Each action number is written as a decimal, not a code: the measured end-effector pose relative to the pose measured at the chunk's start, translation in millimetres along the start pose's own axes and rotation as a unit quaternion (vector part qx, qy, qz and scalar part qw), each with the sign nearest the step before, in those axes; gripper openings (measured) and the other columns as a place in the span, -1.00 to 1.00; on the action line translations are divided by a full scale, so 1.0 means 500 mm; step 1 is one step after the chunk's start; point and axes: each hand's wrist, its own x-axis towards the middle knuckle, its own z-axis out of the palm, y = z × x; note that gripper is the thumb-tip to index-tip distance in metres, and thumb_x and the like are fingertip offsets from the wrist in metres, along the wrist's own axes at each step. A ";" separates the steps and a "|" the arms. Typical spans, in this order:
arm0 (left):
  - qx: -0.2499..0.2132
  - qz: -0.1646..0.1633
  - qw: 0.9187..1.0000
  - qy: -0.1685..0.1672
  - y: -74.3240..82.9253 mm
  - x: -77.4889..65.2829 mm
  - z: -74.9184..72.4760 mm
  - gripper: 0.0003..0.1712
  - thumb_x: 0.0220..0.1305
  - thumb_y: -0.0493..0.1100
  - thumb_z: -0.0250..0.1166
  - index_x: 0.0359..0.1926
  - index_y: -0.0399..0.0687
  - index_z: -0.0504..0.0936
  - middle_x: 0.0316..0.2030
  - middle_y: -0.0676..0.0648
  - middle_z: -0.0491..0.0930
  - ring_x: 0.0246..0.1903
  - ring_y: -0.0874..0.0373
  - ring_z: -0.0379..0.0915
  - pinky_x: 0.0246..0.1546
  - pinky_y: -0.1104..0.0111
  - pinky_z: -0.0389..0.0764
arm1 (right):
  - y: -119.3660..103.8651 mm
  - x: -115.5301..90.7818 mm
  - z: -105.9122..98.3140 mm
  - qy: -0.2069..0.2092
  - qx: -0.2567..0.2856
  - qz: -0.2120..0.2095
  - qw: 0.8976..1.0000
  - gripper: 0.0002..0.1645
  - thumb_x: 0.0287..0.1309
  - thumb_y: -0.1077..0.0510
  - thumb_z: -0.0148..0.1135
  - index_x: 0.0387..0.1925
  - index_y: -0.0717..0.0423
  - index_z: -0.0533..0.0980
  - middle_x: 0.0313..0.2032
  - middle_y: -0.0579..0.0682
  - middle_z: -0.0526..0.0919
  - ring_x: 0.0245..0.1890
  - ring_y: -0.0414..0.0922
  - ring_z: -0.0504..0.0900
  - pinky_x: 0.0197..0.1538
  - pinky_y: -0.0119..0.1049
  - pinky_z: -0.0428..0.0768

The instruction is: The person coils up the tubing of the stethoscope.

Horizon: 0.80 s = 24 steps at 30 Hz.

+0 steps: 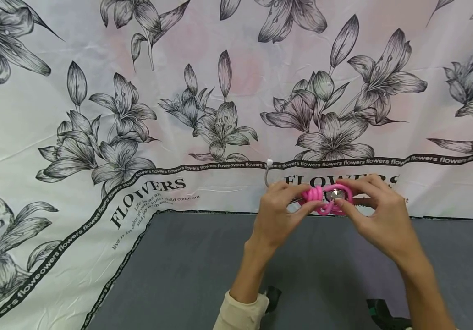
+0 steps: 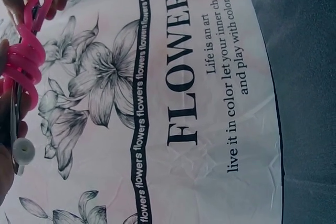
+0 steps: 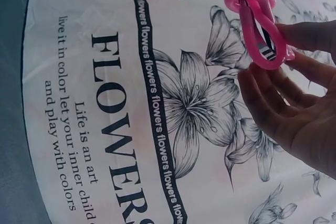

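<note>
Both hands hold up a bright pink cord [image 1: 314, 194] wound in tight coils around a shiny metal piece [image 1: 336, 195]. My left hand [image 1: 275, 213] pinches the coils between thumb and fingers. On the right, the thumb and fingers of my right hand [image 1: 381, 213] pinch the looped end; in the right wrist view that pink loop [image 3: 249, 35] surrounds part of the metal. A thin grey stem with a white tip [image 1: 269, 163] sticks up behind the left hand. In the left wrist view a round white knob [image 2: 23, 152] shows beside the metal. The metal piece's kind cannot be told.
A white flower-printed cloth [image 1: 220, 192] with black lettered bands spreads behind and to the left of the hands. Below them lies a dark grey surface [image 1: 187, 266]. Black straps [image 1: 385, 314] show near both wrists.
</note>
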 end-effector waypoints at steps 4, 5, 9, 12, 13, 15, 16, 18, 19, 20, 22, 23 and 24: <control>-0.015 -0.005 1.000 -0.018 -0.004 -0.007 0.008 -0.63 0.14 -0.02 0.59 -0.09 -0.12 0.82 -0.27 0.01 0.86 -0.34 0.24 0.59 -0.19 0.49 0.53 | 0.006 -0.002 -0.010 -0.015 0.003 0.007 1.000 -0.33 0.03 0.53 0.47 0.23 0.24 0.61 -0.17 -0.19 0.54 -0.14 -0.51 0.56 0.01 -0.80 0.50; -0.020 -0.007 0.999 -0.026 -0.006 -0.008 0.014 -0.63 0.14 -0.02 0.59 -0.10 -0.11 0.82 -0.27 0.02 0.86 -0.34 0.25 0.60 -0.19 0.51 0.53 | 0.007 -0.002 -0.014 -0.011 0.004 0.012 1.000 -0.33 0.05 0.52 0.46 0.25 0.23 0.60 -0.16 -0.21 0.54 -0.13 -0.50 0.56 0.03 -0.80 0.49; -0.045 -0.031 0.994 -0.099 -0.015 -0.018 0.054 -0.67 0.20 0.01 0.55 -0.13 -0.11 0.81 -0.34 0.04 0.83 -0.41 0.34 0.60 -0.24 0.68 0.48 | 0.016 -0.003 -0.029 0.020 -0.005 0.056 0.998 -0.46 0.24 0.42 0.37 0.26 0.20 0.59 -0.10 -0.35 0.52 -0.06 -0.51 0.54 0.07 -0.82 0.42; -0.058 -0.079 0.975 -0.198 -0.028 -0.041 0.095 -0.70 0.29 0.06 0.48 -0.19 -0.08 0.79 -0.44 0.08 0.77 -0.52 0.43 0.44 -0.43 0.76 0.35 | 0.029 -0.011 -0.033 0.023 -0.020 0.086 0.996 -0.55 0.35 0.33 0.31 0.25 0.21 0.59 -0.10 -0.37 0.50 -0.06 -0.56 0.51 0.06 -0.83 0.39; -0.052 -0.096 0.966 -0.233 -0.034 -0.052 0.109 -0.70 0.32 0.09 0.45 -0.20 -0.05 0.77 -0.46 0.10 0.74 -0.55 0.46 0.37 -0.48 0.76 0.31 | 0.034 -0.015 -0.033 0.017 -0.028 0.091 0.995 -0.57 0.37 0.31 0.30 0.24 0.21 0.59 -0.10 -0.34 0.50 -0.07 -0.57 0.50 0.05 -0.84 0.39; -0.039 -0.127 0.945 -0.300 -0.048 -0.076 0.135 -0.68 0.38 0.13 0.40 -0.20 -0.03 0.74 -0.47 0.13 0.71 -0.58 0.48 0.29 -0.55 0.72 0.28 | 0.047 -0.021 -0.031 -0.005 -0.045 0.095 0.994 -0.60 0.39 0.28 0.28 0.23 0.22 0.60 -0.12 -0.22 0.51 -0.11 -0.62 0.48 0.02 -0.85 0.38; -0.035 -0.139 0.933 -0.329 -0.056 -0.087 0.147 -0.67 0.40 0.13 0.38 -0.18 -0.04 0.72 -0.46 0.12 0.70 -0.59 0.47 0.28 -0.56 0.69 0.29 | 0.054 -0.024 -0.031 -0.017 -0.053 0.094 0.994 -0.61 0.40 0.27 0.28 0.21 0.23 0.60 -0.13 -0.15 0.52 -0.14 -0.63 0.46 0.00 -0.86 0.37; -0.014 -0.148 0.913 -0.379 -0.069 -0.110 0.166 -0.66 0.44 0.13 0.34 -0.12 -0.05 0.71 -0.40 0.11 0.70 -0.55 0.46 0.30 -0.53 0.67 0.32 | 0.069 -0.030 -0.027 -0.041 -0.070 0.090 0.993 -0.64 0.42 0.26 0.27 0.18 0.25 0.61 -0.13 -0.02 0.54 -0.17 -0.65 0.41 -0.04 -0.87 0.36; -0.006 -0.151 0.903 -0.403 -0.075 -0.122 0.173 -0.66 0.44 0.12 0.34 -0.08 -0.05 0.71 -0.36 0.11 0.70 -0.52 0.44 0.31 -0.50 0.65 0.33 | 0.076 -0.033 -0.025 -0.053 -0.076 0.090 0.992 -0.66 0.43 0.25 0.26 0.17 0.26 0.61 -0.12 0.03 0.56 -0.17 -0.66 0.39 -0.06 -0.87 0.35; -0.003 -0.156 0.893 -0.422 -0.079 -0.133 0.179 -0.66 0.43 0.10 0.35 -0.04 -0.06 0.71 -0.32 0.09 0.71 -0.49 0.42 0.34 -0.47 0.63 0.35 | 0.083 -0.036 -0.022 -0.063 -0.081 0.089 0.991 -0.67 0.43 0.25 0.26 0.15 0.26 0.61 -0.12 0.07 0.57 -0.18 -0.67 0.37 -0.07 -0.87 0.35; 0.010 -0.168 0.879 -0.446 -0.084 -0.155 0.185 -0.66 0.38 0.08 0.40 0.00 -0.02 0.70 -0.27 0.08 0.72 -0.43 0.38 0.38 -0.41 0.60 0.37 | 0.099 -0.043 -0.015 -0.079 -0.087 0.088 0.989 -0.69 0.43 0.24 0.27 0.13 0.26 0.62 -0.11 0.11 0.59 -0.19 -0.66 0.35 -0.08 -0.86 0.37; 0.017 -0.180 0.876 -0.447 -0.084 -0.164 0.187 -0.65 0.33 0.07 0.44 0.01 0.01 0.72 -0.23 0.09 0.73 -0.39 0.38 0.41 -0.38 0.59 0.40 | 0.106 -0.047 -0.010 -0.086 -0.089 0.090 0.988 -0.69 0.43 0.23 0.27 0.12 0.27 0.62 -0.10 0.11 0.59 -0.19 -0.66 0.35 -0.09 -0.85 0.37; 0.022 -0.194 0.874 -0.444 -0.084 -0.173 0.188 -0.64 0.29 0.06 0.48 0.01 0.03 0.73 -0.23 0.09 0.73 -0.38 0.36 0.43 -0.37 0.57 0.42 | 0.113 -0.050 -0.006 -0.094 -0.090 0.093 0.987 -0.69 0.43 0.22 0.27 0.12 0.26 0.62 -0.11 0.11 0.59 -0.20 -0.64 0.36 -0.10 -0.83 0.38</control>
